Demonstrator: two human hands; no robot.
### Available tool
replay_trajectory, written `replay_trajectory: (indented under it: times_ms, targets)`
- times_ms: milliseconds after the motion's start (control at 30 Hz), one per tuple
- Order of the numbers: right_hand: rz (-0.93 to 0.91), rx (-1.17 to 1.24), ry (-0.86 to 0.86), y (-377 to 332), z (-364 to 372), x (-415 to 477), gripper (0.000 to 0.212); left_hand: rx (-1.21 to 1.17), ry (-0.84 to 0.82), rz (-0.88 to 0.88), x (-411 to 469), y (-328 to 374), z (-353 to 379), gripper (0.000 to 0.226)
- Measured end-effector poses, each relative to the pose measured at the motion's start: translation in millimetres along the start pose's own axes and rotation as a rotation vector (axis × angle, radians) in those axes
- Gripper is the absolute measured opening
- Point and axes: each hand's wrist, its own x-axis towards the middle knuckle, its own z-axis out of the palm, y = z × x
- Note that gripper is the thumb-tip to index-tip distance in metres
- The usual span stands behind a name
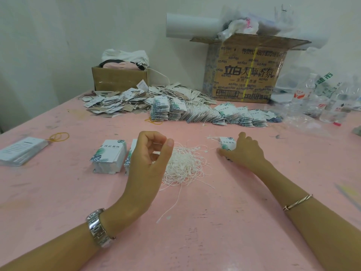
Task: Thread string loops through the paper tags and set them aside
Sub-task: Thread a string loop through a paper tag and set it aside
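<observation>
On the pink surface [195,231], a flat stack of white cards [23,151] lies at the left edge, with a yellow rubber band [58,136] just beside it. Toward the middle sit two stacks of leaf-printed paper tags [109,156], the second half hidden behind the left hand [150,153]. That hand is raised over the string pile [183,163] with its fingers curled toward the thumb; a fine strand shows between them, but I cannot tell whether it is truly pinched. A metal watch [97,227] is on that wrist. Right of the white tangle, the right hand [244,151] rests on the surface, its fingers wrapped round a small bundle of tags [227,144] whose string ends poke out leftward. Along the far edge stand a small cardboard box [119,78], a loose heap of tags [117,102], overlapping rows of strung tags [211,112], a large printed box [248,71] and plastic bottles [304,92].
</observation>
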Motion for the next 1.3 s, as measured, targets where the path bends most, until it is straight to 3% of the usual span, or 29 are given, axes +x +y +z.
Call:
replay_trajectory:
  times_ms: [233,333,467,567,733,900,1100,1300]
  targets:
    - [-0.021,0.102,0.025,-8,-1,-4,0.053,0.0,-0.007,0.001,0,-1,-1,0.015]
    - [-0.004,0.118,0.024,-9,-1,-4,0.052,-0.003,-0.007,0.006,1,-2,0,0.015]
    - [0.008,-0.017,0.038,-12,-2,-9,0.066,0.027,0.013,0.028,4,-3,-2,0.015]
    - [-0.137,0.007,0.126,-21,-7,-19,0.063,0.092,0.025,0.041,8,-5,-7,0.014]
    - [-0.579,0.415,0.081,-54,-20,-50,0.014,0.316,-0.018,0.071,15,-10,-15,0.005]
    - [-0.896,0.478,0.03,-79,-13,-75,0.028,0.61,-0.078,0.126,16,-13,-17,0.008]
    - [-0.966,0.433,0.086,-87,-2,-76,0.019,0.875,-0.151,0.093,12,-13,-17,0.016]
    - [-0.988,0.434,0.099,-83,2,-72,0.013,0.954,-0.183,0.08,11,-13,-17,0.029]
